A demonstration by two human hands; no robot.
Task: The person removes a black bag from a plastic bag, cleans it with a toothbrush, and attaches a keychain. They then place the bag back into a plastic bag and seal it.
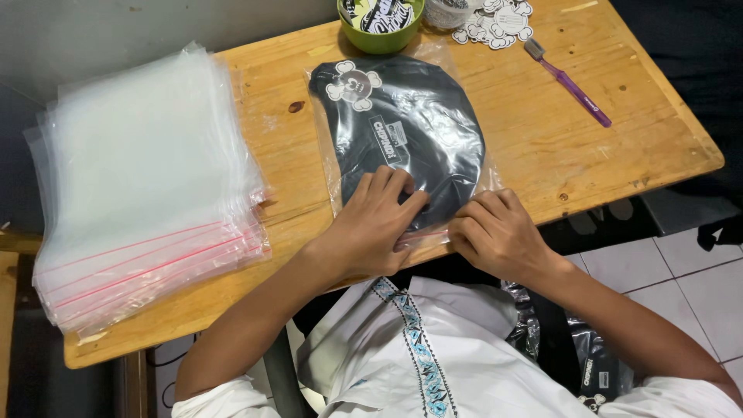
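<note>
A clear zip bag (pixel 461 70) lies on the wooden table (pixel 542 147) with a black rounded fabric item (pixel 414 135) and stickers inside it. My left hand (pixel 377 222) presses flat on the bag's near end, fingers on the black item. My right hand (pixel 493 232) pinches the bag's red-lined zip edge at the table's front edge, fingers curled on it. Both hands touch the bag close together.
A thick stack of empty clear zip bags (pixel 143 178) covers the table's left side. A green bowl (pixel 379 35) with stickers stands at the back, die-cut stickers (pixel 495 23) beside it, and a purple toothbrush (pixel 569 81) lies to the right. Tiled floor lies lower right.
</note>
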